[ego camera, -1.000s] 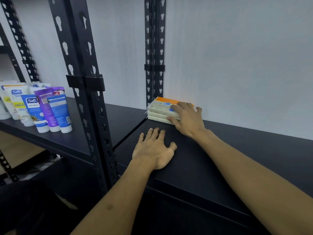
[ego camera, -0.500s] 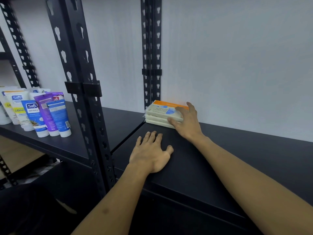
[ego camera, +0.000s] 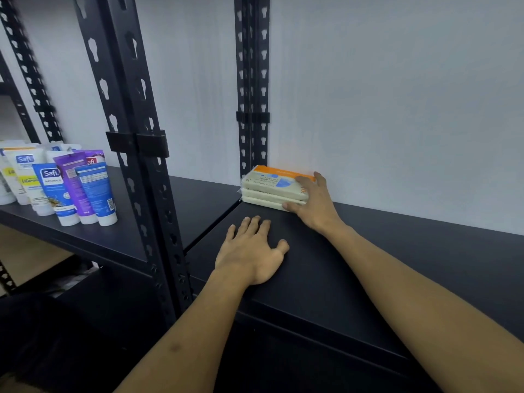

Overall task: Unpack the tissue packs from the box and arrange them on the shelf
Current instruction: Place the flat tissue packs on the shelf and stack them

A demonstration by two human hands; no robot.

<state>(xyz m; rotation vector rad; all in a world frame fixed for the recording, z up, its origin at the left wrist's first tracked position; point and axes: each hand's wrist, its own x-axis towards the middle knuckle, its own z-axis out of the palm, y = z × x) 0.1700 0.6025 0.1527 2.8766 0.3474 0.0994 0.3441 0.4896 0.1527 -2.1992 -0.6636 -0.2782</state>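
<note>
A stack of three cream tissue packs (ego camera: 269, 188), the top one with an orange edge and blue print, lies on the black shelf (ego camera: 382, 251) in its back left corner, against the white wall and the rear upright. My right hand (ego camera: 313, 204) grips the stack's right end, fingers over the top pack and thumb at the bottom pack. My left hand (ego camera: 251, 251) lies flat, palm down, on the shelf in front of the stack, fingers spread, holding nothing. The box is not in view.
A black slotted upright (ego camera: 136, 154) stands at the front left of the shelf and another upright (ego camera: 252, 89) at the back. On the neighbouring shelf to the left stand several cosmetic tubes (ego camera: 65, 188). Dark space lies below the shelf edge.
My right hand has slid from the top of the stack to its right end. The stack sits a little further back in the corner. My left hand has stayed flat on the shelf.
</note>
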